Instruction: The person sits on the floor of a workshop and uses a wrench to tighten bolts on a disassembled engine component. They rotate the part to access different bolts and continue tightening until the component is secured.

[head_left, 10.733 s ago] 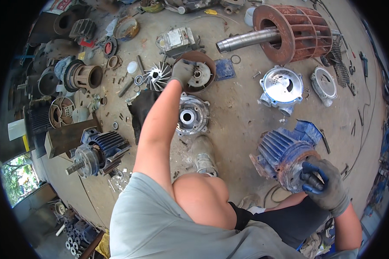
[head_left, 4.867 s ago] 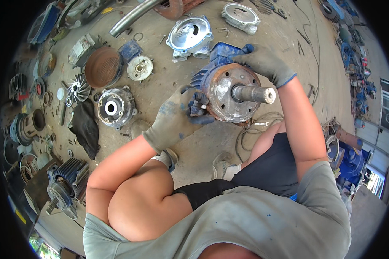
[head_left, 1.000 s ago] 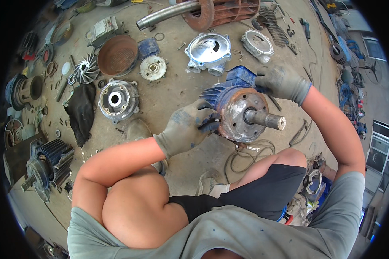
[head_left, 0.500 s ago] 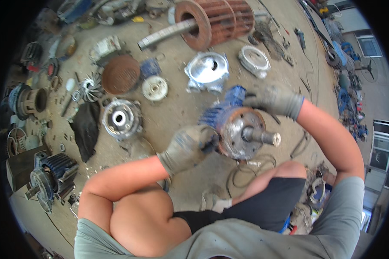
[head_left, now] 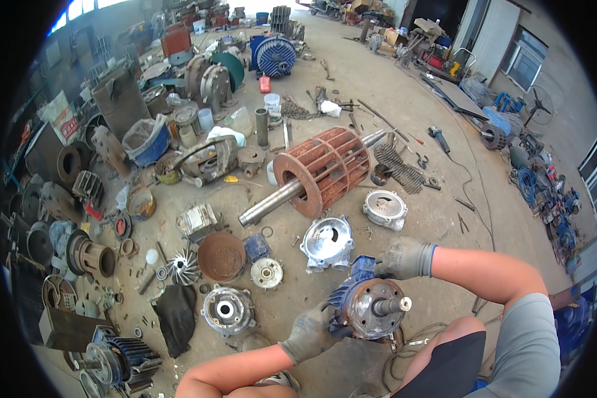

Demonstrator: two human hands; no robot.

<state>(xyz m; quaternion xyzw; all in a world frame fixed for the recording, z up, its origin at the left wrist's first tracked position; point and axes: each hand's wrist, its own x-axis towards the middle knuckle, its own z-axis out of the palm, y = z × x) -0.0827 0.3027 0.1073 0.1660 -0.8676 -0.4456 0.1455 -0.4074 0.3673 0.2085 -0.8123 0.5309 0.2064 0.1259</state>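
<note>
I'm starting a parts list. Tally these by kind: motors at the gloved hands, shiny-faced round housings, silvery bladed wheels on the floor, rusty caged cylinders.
Blue motor between left hand and right hand: 1
Shiny-faced housings: 2
Bladed wheel: 1
Rusty caged cylinder: 1
Total: 5

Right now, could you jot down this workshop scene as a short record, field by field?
Left hand: gloved, holding the blue motor by its left side
Right hand: gloved, at the motor's terminal box; exact grip partly hidden
Motor shaft: bare, pointing right in the picture
Floor, picture left: silver end cover, bladed fan wheel
Farther off: rusty cage-shaped rotor
</note>
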